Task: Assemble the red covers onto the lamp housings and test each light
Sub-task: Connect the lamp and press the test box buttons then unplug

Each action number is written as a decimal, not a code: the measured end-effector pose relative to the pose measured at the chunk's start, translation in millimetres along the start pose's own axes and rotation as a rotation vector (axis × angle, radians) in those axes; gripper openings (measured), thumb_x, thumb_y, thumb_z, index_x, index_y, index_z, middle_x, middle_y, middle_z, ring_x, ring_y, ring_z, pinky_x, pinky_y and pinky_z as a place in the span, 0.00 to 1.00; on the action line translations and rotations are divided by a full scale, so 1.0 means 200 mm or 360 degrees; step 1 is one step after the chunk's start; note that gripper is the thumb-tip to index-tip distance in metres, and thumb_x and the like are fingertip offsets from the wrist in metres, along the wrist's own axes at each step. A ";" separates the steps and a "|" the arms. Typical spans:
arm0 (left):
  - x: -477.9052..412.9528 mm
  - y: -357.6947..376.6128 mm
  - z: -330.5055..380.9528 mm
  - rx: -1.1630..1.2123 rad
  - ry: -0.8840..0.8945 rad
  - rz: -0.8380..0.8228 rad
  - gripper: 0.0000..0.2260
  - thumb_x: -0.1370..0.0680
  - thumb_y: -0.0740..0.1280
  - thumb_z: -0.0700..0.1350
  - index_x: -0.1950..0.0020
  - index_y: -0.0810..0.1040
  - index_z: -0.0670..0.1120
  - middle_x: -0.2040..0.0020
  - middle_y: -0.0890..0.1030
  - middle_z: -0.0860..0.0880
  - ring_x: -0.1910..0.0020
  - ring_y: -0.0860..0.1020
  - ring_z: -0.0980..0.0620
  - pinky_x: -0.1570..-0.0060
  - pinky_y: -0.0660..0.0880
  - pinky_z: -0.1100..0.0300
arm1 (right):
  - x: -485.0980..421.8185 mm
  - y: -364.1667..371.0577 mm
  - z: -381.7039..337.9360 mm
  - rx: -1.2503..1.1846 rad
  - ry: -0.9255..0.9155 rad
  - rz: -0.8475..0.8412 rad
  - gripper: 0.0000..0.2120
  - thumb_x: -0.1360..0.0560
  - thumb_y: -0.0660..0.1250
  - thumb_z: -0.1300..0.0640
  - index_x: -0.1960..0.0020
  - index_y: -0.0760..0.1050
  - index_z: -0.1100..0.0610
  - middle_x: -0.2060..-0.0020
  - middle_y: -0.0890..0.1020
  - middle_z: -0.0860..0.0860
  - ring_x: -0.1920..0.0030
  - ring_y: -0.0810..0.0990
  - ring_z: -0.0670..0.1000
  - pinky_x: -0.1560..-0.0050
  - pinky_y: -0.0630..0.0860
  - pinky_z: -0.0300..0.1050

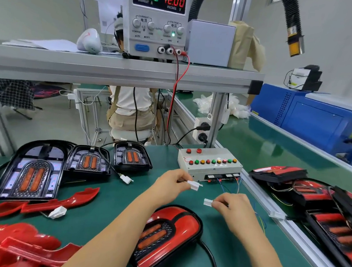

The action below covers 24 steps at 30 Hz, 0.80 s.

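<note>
— On the green bench [105, 222], where did the lamp sit?

— The covered lamp [169, 236] lay at six o'clock, right under the person's forearms, with its red cover on and a black cable curling off toward five.

— And the hands?

— Both were up above it. The left hand [172, 185] pinched a white connector [194, 185] between thumb and fingertips. The right hand [235, 208] pinched a second plug [207, 202] the same way. The two ends pointed at each other, near but not touching.

— What else was around?

— A test box [208, 163] with coloured buttons stood at twelve o'clock, just past the hands. Bare housings [88, 160] stood at ten, loose red covers [60, 202] at eight, and finished lamps [323, 208] at three. Up on the shelf, the power supply [156, 20] read 0.000 amps and 12.00 volts.
</note>
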State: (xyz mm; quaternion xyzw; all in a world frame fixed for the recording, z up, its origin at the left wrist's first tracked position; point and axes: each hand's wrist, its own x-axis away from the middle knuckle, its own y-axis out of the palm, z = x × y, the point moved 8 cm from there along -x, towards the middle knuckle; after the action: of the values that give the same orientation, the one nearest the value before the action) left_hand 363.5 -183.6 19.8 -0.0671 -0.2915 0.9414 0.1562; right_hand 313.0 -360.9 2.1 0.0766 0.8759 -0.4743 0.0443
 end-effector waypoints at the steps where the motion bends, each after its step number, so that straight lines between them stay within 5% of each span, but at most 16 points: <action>1: 0.00 0.01 0.00 0.0032 -0.0007 -0.0023 0.05 0.22 0.67 0.42 0.47 0.79 0.47 0.54 0.78 0.53 0.55 0.74 0.55 0.50 0.70 0.62 | 0.00 0.00 -0.02 -0.0073 -0.0028 0.0031 0.05 0.23 0.67 0.52 0.56 0.80 0.48 0.60 0.80 0.43 0.47 0.69 0.50 0.48 0.68 0.45; 5: 0.02 0.05 0.00 0.0193 0.0006 -0.0102 0.07 0.22 0.66 0.40 0.45 0.79 0.43 0.47 0.82 0.46 0.48 0.78 0.53 0.44 0.72 0.62 | 0.01 -0.02 -0.08 -0.0310 -0.0126 0.0164 0.05 0.25 0.70 0.55 0.59 0.79 0.47 0.62 0.77 0.41 0.48 0.68 0.47 0.50 0.64 0.42; 10: 0.03 0.06 -0.02 0.0306 0.0018 -0.0192 0.06 0.22 0.66 0.42 0.46 0.80 0.45 0.51 0.84 0.51 0.52 0.79 0.60 0.52 0.71 0.74 | 0.02 -0.05 -0.08 -0.0453 -0.0193 0.0254 0.10 0.26 0.71 0.57 0.62 0.77 0.43 0.62 0.77 0.41 0.48 0.68 0.44 0.52 0.62 0.38; 16: 0.04 0.07 0.00 0.0277 0.0049 -0.0199 0.05 0.22 0.67 0.43 0.48 0.80 0.48 0.51 0.84 0.51 0.52 0.79 0.57 0.48 0.72 0.66 | 0.01 -0.06 -0.11 -0.0331 -0.0296 0.0302 0.02 0.27 0.72 0.57 0.57 0.82 0.52 0.64 0.76 0.40 0.48 0.69 0.45 0.51 0.63 0.37; 19: 0.04 0.06 -0.01 0.0211 0.0068 -0.0126 0.04 0.22 0.66 0.43 0.50 0.80 0.51 0.51 0.83 0.48 0.55 0.77 0.55 0.48 0.73 0.59 | 0.00 -0.04 -0.10 -0.0259 -0.0270 0.0214 0.04 0.26 0.72 0.56 0.53 0.83 0.50 0.62 0.76 0.40 0.46 0.67 0.45 0.46 0.63 0.40; 24: 0.03 0.07 0.00 0.0013 0.0088 -0.0129 0.04 0.24 0.68 0.46 0.52 0.81 0.53 0.52 0.83 0.54 0.48 0.80 0.53 0.41 0.75 0.53 | 0.00 -0.02 -0.11 -0.0040 -0.0242 0.0236 0.04 0.26 0.71 0.52 0.53 0.85 0.49 0.62 0.77 0.44 0.47 0.67 0.46 0.51 0.58 0.42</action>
State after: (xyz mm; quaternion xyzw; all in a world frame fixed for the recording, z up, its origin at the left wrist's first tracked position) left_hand 353.5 -192.2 11.6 -0.0804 -0.2859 0.9332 0.2024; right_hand 312.1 -344.5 17.8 0.1042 0.8679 -0.4631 0.1466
